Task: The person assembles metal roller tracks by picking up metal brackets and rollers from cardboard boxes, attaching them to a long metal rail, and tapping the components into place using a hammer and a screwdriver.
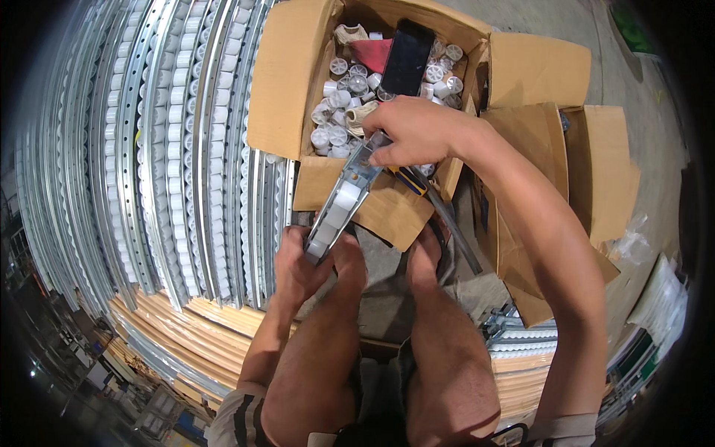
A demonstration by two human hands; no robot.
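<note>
A short metal roller track (337,212) with white rollers slants between my hands, over the near flap of an open cardboard box (289,82). My left hand (298,267) is closed around its lower end, just above my knee. At the upper end, my right hand (413,132) grips the metal bracket with bent fingers; some fingertips are hidden. Many loose white rollers (335,112) fill the box beyond, with a black phone (408,59) and a pink cloth (372,54) on top. Beside my right hand lies a yellow-and-black handled tool (408,181).
Long roller tracks (179,141) are stacked on the left, above tan strips (216,316). A dark metal bar (456,232) leans by the box's right side. A second open cardboard box (525,149) stands under my right forearm. Clear plastic (633,238) lies on the floor at right.
</note>
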